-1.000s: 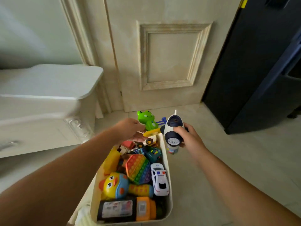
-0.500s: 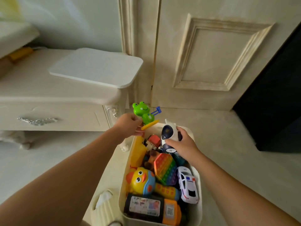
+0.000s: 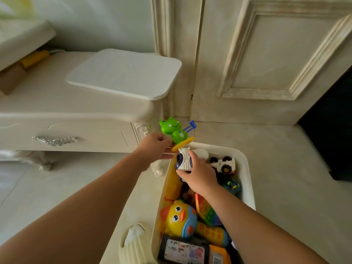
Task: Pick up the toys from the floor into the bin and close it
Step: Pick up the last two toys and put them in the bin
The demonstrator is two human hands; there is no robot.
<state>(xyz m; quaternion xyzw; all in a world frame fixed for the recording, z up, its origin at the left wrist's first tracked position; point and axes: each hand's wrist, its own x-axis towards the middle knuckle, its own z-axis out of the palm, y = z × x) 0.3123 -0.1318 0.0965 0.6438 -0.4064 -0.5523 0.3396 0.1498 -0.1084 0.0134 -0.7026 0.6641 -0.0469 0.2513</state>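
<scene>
1. Best, I judge, to lower the white-and-blue toy (image 3: 184, 161) into the gap at the far left of the bin (image 3: 247, 180), then let go.
2. Right hand (image 3: 200, 177) is clamped on it; its long axis runs near-to-far, nose far.
3. Left hand (image 3: 154, 147) pinches the green frog toy (image 3: 172, 128) by its yellow base, upright, just outside the bin's far left rim.

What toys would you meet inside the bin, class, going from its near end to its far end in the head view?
Black and orange boxed toy → yellow duck toy → rainbow pop toy → dark teal toy → white wheeled truck, against the bin far wall.
</scene>
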